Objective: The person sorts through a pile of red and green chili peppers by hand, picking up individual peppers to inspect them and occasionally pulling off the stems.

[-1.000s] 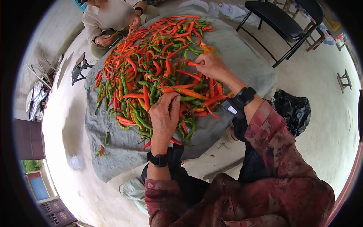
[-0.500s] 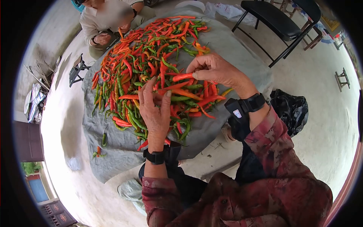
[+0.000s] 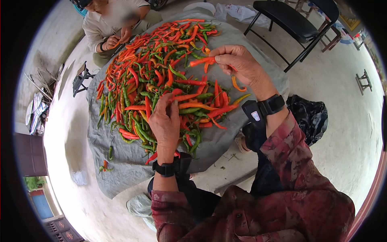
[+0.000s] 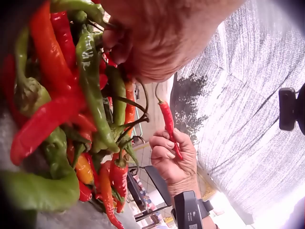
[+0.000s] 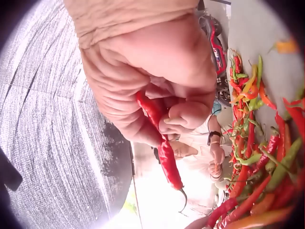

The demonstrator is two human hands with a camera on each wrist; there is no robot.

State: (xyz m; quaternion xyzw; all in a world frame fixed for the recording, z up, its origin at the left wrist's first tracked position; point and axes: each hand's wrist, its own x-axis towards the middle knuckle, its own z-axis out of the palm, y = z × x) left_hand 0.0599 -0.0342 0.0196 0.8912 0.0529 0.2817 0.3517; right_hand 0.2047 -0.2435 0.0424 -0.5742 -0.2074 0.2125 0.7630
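My right hand (image 3: 242,66) pinches a red chili pepper (image 5: 169,162) between thumb and fingers, above the far right side of the pile. In the right wrist view its stem end hangs free below the fingers. The left wrist view shows the same pepper standing upright with its thin stem on top. My left hand (image 3: 164,125) reaches over the near edge of the chili pile (image 3: 137,80), its fingers curled down by a red pepper (image 3: 185,97). Its fingertips are partly hidden among peppers, so I cannot tell whether they grip one.
Red, green and orange peppers are heaped on a grey cloth (image 3: 125,167). Another person (image 3: 115,32) sits across the pile, hands at its far edge. A black folding chair (image 3: 288,22) stands at far right. A black plastic bag (image 3: 308,119) lies right of my knees.
My right hand came closer to the left hand, then moved away up and right with the red pepper. My left fingers, spread half a second ago, are now curled lower into the pile.
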